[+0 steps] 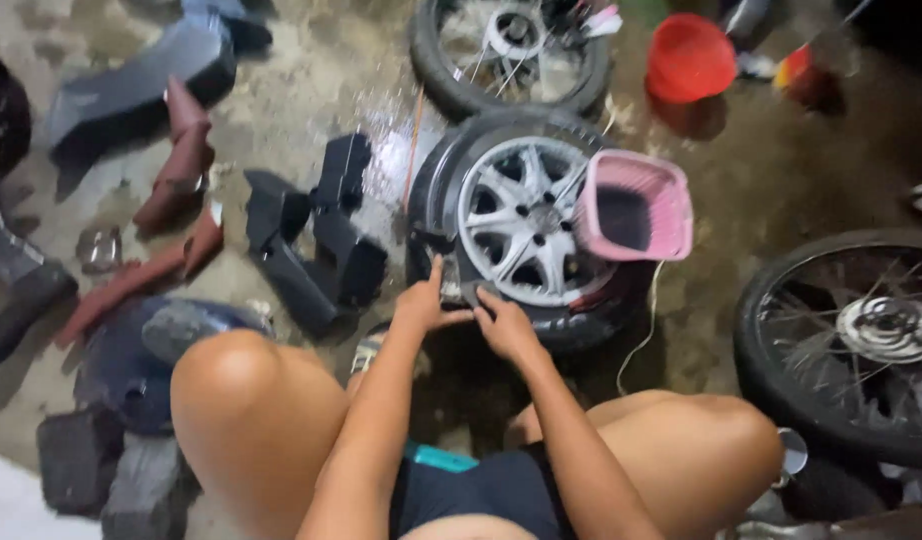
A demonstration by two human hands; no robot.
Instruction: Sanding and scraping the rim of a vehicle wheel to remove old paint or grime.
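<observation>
A tyre on a silver alloy wheel (516, 215) lies flat on the wet ground in front of me. My left hand (421, 300) and my right hand (506, 330) meet at its near edge. Both pinch a small grey object (453, 292) against the tyre wall; the object is too small to make out. My bare knees frame the hands at the bottom of the view.
A pink plastic basket (636, 205) rests on the tyre's right side. Spoked wheels lie behind (511, 50) and at the right (851, 340). Black (316, 235) and dark red (176, 170) fairing panels are strewn on the left. A red bucket (689, 55) stands at the back.
</observation>
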